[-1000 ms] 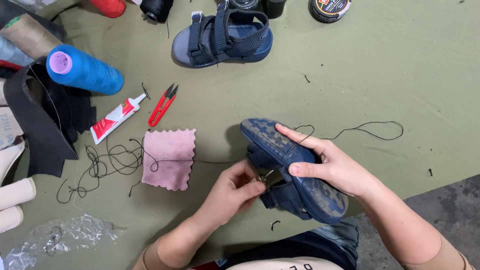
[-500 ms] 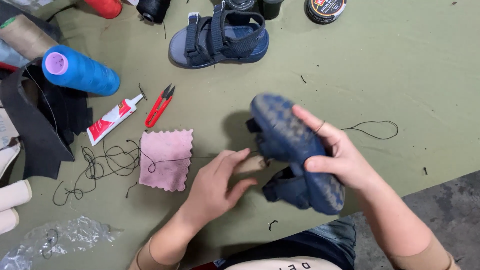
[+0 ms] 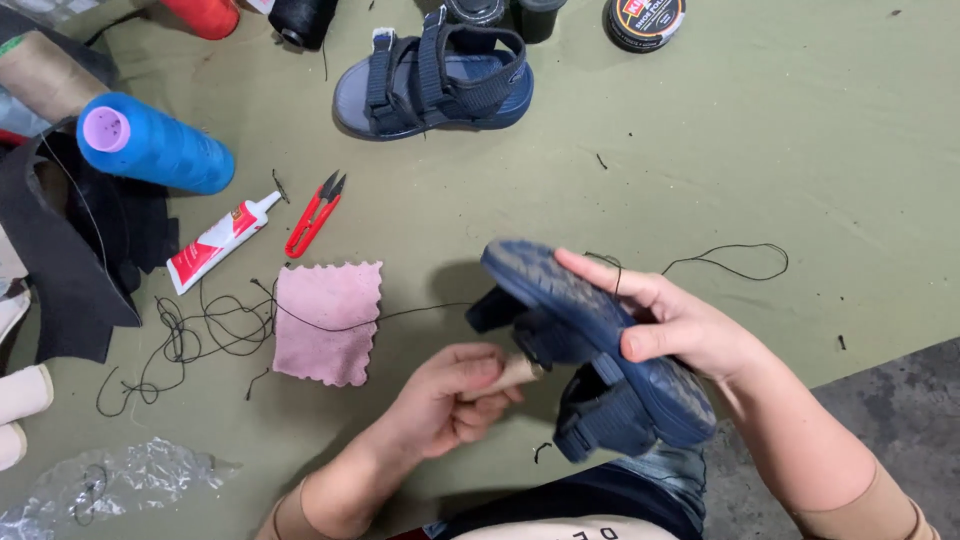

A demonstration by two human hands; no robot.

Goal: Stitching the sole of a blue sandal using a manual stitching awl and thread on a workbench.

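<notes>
Blue thread spool (image 3: 155, 148) at 10 o'clock, glue tube (image 3: 220, 241) and red snips (image 3: 316, 213) beside it, pink cloth (image 3: 329, 321) centre-left on green surface (image 3: 800, 150). Left hand (image 3: 455, 392) at 6, fingers clenched round wooden tool handle (image 3: 512, 375). Right hand (image 3: 680, 320) at 4, fingers gripping navy sandal (image 3: 590, 310) sole-up, off surface. Second sandal (image 3: 435, 85) at 12.

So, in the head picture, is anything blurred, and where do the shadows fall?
Head view: even, soft light; the blue sandal and both hands look slightly motion-blurred; its shadow falls on the green table to its left; the pink cloth is sharp.
</notes>
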